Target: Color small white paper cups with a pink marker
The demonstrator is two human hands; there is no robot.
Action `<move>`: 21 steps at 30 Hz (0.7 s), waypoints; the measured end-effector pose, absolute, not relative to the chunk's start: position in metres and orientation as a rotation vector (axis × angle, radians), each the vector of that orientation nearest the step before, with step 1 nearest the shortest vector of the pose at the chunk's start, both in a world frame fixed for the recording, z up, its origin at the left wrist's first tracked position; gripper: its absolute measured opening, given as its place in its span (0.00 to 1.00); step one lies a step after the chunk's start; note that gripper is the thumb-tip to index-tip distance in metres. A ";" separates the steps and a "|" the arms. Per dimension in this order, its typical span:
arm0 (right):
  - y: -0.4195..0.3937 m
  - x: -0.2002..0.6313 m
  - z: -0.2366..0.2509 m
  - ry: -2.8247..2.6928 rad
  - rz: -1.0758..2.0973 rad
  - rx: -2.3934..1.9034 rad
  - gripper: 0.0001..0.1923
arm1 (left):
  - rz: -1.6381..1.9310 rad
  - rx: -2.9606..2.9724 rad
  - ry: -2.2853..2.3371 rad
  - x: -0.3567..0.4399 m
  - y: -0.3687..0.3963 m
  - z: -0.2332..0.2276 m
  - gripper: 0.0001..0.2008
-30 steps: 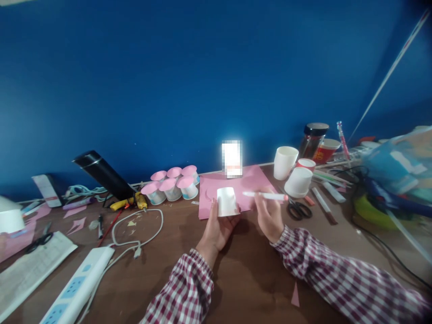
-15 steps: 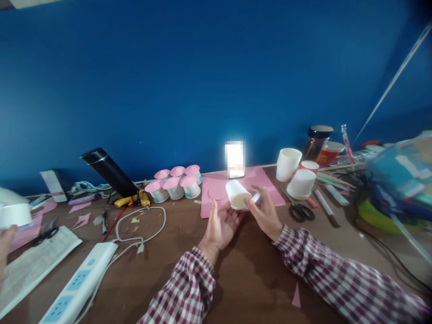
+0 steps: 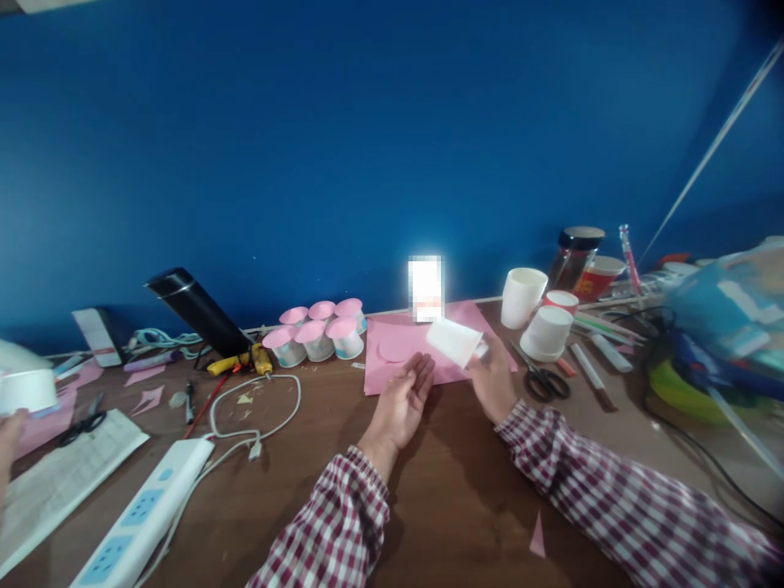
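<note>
My left hand point(image 3: 401, 404) lies palm up, fingers stretched and slightly cupped, nothing in it; I'd say it's turned that way as a ready cradle. Over to its right, my right hand point(image 3: 493, 380) is bent round the mouth end of a white cup point(image 3: 452, 341), tipped on its side above the pink sheet point(image 3: 380, 382), base pointing away from my fingers. Gripping it there seems to leave the smooth, tapering wall clear. A pale sliver shows by those fingers, too blurred for me to name.

Just beyond my left fingertips sits a round pink disc point(image 3: 395, 349), flat, matt and papery, on the stiff-looking sheet. Farther off to that hand's left stand six pink-topped cups point(image 3: 314, 343) in two tight rows, bunched probably to save room, each flat top spreading past its cup's wall.

Right of my right hand, the black-handled scissors point(image 3: 547, 384) lie flat, likely within easy reach, with an upturned white cup point(image 3: 547, 333) behind them, mouth down, perhaps for steadiness. Nearer me, below that hand, a thin pink triangular scrap point(image 3: 537, 536) rests on the brown, dull-sheened table point(image 3: 447, 506).
</note>
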State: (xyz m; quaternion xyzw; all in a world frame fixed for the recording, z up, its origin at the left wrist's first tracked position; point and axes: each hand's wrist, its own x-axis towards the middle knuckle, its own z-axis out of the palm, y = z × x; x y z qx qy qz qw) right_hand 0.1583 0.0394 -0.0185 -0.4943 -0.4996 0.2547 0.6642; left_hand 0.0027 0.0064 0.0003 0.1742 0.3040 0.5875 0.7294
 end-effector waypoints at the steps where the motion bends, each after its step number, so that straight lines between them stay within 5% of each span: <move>1: 0.039 0.158 -0.018 -1.135 0.571 -1.131 0.20 | 1.294 0.403 0.713 0.003 0.006 0.000 0.13; 7: 0.032 0.155 -0.010 -1.239 0.476 -1.130 0.16 | 1.269 0.658 0.946 0.004 0.003 0.001 0.13; 14: 0.019 0.146 -0.004 -1.322 0.584 -1.005 0.23 | 1.481 1.086 0.967 0.008 -0.003 -0.006 0.30; 21: 0.010 0.141 -0.006 -1.466 0.610 -0.943 0.24 | 1.452 1.131 0.818 0.007 -0.002 -0.010 0.18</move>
